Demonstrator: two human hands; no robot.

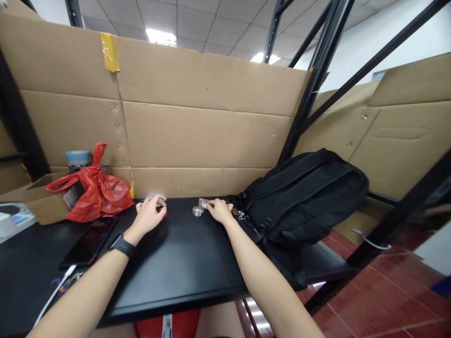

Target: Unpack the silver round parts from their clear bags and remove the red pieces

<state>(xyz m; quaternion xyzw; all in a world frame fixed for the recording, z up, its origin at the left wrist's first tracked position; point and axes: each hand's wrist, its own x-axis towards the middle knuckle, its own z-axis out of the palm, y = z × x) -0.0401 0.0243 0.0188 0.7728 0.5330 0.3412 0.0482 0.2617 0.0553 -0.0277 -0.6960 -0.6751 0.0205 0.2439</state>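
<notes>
From the head view, we see our left hand (151,212) half curled over a small red item (162,215), our right hand (220,211) loosely bent at a clear plastic piece (203,203); we cannot tell if either grips. A clear tape roll (198,211) sits beside that piece on the black table (183,263).

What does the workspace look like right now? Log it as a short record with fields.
Left hand: above the black table, fingers curled at a small red item; grip unclear
Right hand: fingertips at a small clear item; grip unclear
Between hands: round clear item, nearer the right hand
Left side: tied red plastic bag beside a cardboard box
Right side: black backpack
</notes>
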